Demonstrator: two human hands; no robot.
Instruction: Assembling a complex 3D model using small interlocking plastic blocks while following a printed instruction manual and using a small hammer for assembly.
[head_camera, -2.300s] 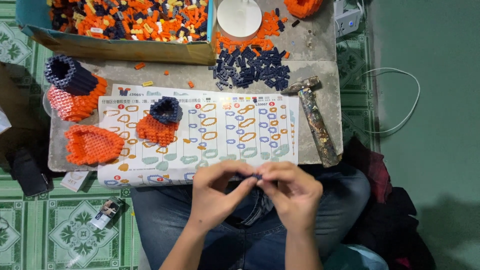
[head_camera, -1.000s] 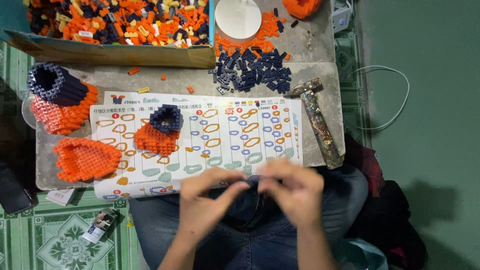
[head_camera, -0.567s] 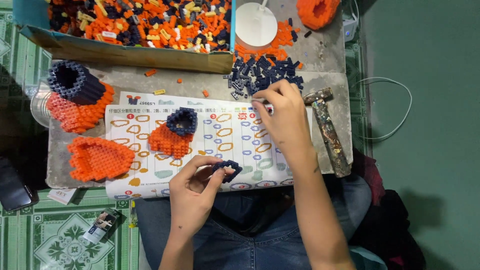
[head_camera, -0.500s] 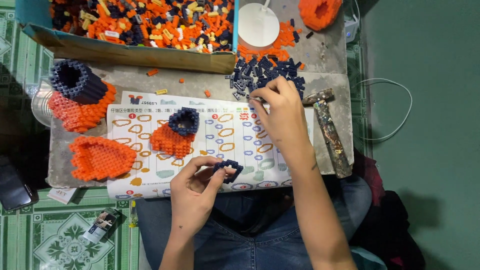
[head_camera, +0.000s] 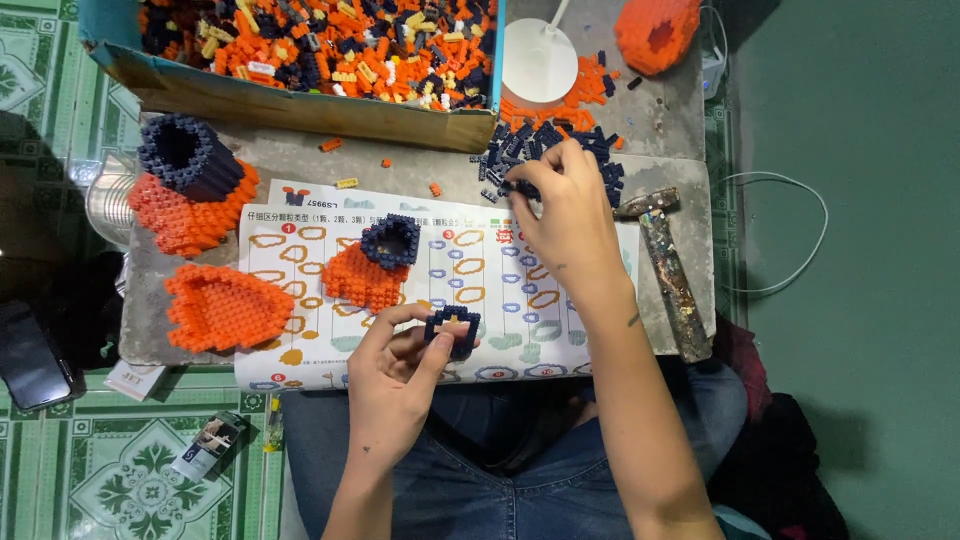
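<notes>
My left hand (head_camera: 395, 375) holds a small dark blue ring of building bricks (head_camera: 452, 328) above the near edge of the instruction sheet (head_camera: 470, 270). My right hand (head_camera: 562, 205) reaches forward, its fingertips pinching at the pile of loose dark blue bricks (head_camera: 555, 150) on the grey board. An orange and dark blue brick piece (head_camera: 375, 265) sits on the sheet, left of my right hand.
A cardboard box (head_camera: 310, 60) of mixed bricks stands at the back. Orange and blue brick shapes (head_camera: 190, 185), (head_camera: 222, 305) lie on the left. A hammer (head_camera: 670, 270) lies at the right, a white round base (head_camera: 540, 60) and an orange piece (head_camera: 655, 30) behind. A phone (head_camera: 35, 355) is on the floor.
Both hands worked together on the small blue piece over my lap. Then my right hand let go and reached forward to the blue brick pile, while my left hand kept the piece.
</notes>
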